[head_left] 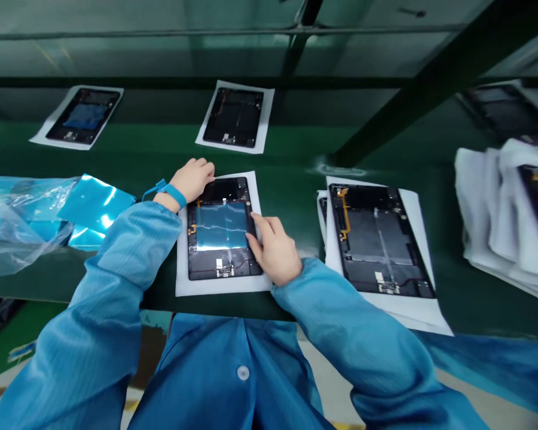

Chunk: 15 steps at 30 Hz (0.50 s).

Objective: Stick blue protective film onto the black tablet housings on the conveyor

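Note:
In front of me an opened tablet housing (228,267) with exposed circuitry lies on a white foam sheet (183,286). A shiny, wrinkled blue film (222,230) covers the middle of it. My left hand (192,180), with a blue band at the wrist, is closed around the housing's upper left corner; its fingertips are partly hidden. At the right edge of the film, my right hand (275,251) touches down with thumb and index finger, their tips a little apart and the other fingers curled.
Blue film sheets (96,206) lie beside a clear plastic bag (22,221) on the left. Another housing (381,239) lies on sheets to the right. Two more, a left one (83,116) and a middle one (234,116), lie behind. A foam-sheet stack (497,209) and dark post (407,101) stand right.

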Each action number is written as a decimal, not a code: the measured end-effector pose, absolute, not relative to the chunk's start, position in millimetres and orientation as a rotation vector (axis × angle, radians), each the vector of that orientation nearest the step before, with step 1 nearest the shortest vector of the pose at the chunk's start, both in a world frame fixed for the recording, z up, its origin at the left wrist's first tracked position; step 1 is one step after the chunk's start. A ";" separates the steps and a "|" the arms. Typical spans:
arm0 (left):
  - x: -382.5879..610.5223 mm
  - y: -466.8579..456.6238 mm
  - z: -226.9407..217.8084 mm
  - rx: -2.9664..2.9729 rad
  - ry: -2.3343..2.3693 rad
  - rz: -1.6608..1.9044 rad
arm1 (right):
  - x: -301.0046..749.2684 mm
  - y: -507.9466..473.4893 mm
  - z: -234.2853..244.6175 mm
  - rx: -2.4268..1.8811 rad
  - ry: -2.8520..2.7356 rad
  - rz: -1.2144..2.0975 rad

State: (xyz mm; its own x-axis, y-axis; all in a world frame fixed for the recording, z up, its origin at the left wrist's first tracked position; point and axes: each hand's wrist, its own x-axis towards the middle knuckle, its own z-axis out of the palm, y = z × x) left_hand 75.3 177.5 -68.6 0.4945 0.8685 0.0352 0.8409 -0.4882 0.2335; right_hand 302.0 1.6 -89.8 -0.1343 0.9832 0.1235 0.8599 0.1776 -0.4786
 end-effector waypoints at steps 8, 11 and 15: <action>69.0 164.6 -10.8 2.589 1.477 0.687 | 318.6 15.4 -81.8 -1.662 -1.608 0.799; 71.5 181.8 0.8 2.428 1.566 0.996 | 324.8 47.1 -74.6 -1.659 -1.586 0.705; 76.9 233.4 -25.8 1.918 2.101 1.070 | 349.3 135.4 -66.9 -1.793 -1.468 0.470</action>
